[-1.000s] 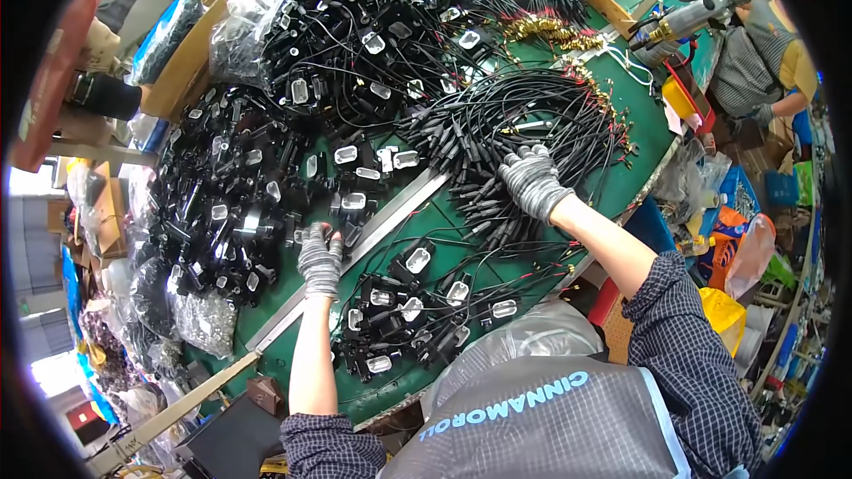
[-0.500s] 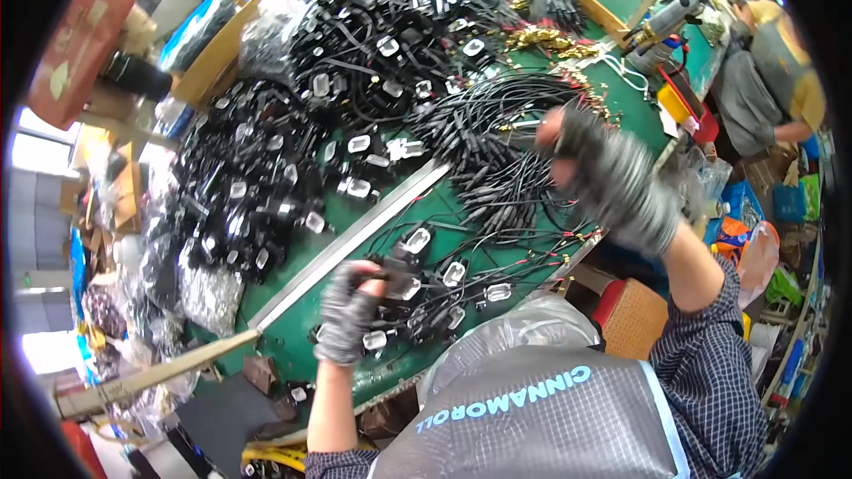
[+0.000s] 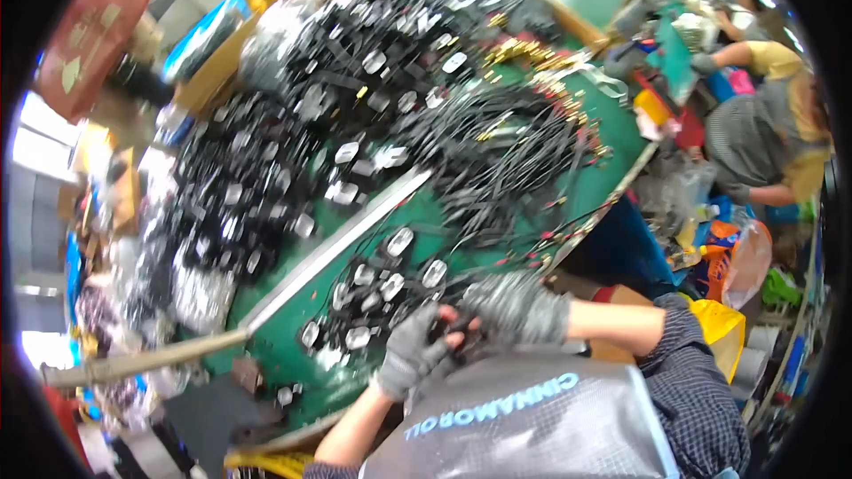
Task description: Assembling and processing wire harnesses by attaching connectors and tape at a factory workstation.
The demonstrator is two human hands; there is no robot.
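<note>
Grey-gloved left hand [image 3: 413, 357] pinches small black part [image 3: 440, 328], shape blurred; grey-gloved right hand [image 3: 519, 308] just beside, can't tell fingers. Best: steady left grip, unhurried right.

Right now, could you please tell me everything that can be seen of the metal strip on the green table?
The metal strip is long, narrow, straight and shiny silver-grey. It lies slanted across the green table, lower left to upper right. Its upper end reaches the black cables; its lower end meets the pale bar. I cannot tell whether it is fixed down. Neither the left hand nor the right hand touches it.
</note>
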